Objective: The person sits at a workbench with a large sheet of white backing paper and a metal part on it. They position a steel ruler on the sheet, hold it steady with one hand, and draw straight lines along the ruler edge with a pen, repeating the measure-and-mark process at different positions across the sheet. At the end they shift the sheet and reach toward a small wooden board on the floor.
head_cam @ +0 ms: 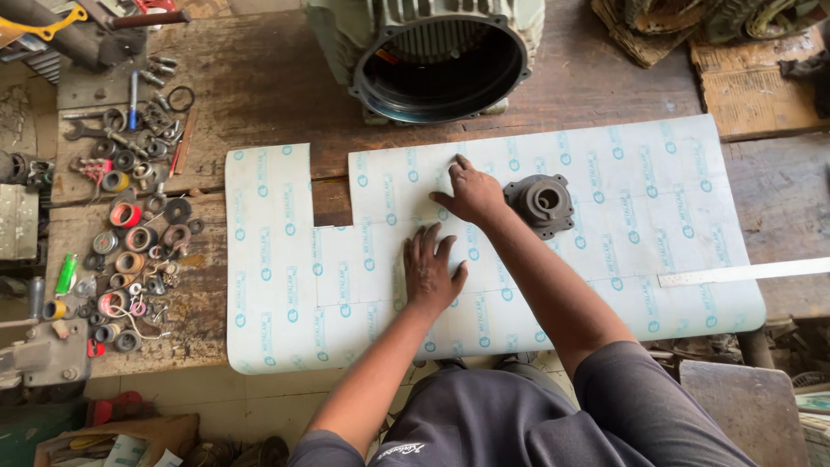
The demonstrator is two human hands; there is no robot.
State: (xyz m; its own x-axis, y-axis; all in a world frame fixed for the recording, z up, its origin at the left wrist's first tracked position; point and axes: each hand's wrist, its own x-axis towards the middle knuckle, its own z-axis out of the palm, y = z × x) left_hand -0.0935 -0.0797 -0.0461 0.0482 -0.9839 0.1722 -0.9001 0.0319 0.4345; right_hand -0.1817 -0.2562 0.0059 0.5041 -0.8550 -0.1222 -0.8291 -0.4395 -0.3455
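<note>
Left hand: the left hand (430, 270) lies flat, palm down, fingers spread, on the near middle of the sheet; its grip is open and has hold of nothing, only pressing the sheet.
Right hand: the right hand (471, 194) rests farther along on the same sheet, fingers loosely spread with the fingertips touching the surface; its grip is likewise open and closed round nothing.
Sheet: a large pale sheet (648, 199) printed with rows of small blue-green round marks lies flat across the wooden bench (259, 78); a rectangular notch is cut out of its far edge toward the left, and its near edge hangs just past the bench edge.
Flange: a dark grey round metal flange (542, 202) with a centre bore stands on the sheet, just right of the right hand, close beside it; whether they touch cannot be told.
Ruler: a long metal ruler (743, 271) lies over the sheet's right edge, running off to the right.
Motor housing: a big open motor housing (437, 56) sits on the bench beyond the sheet, its round mouth facing the camera.
Small parts: rings, washers, bearings and spanners (130, 225) are scattered on the left part of the bench, well apart from both hands.
</note>
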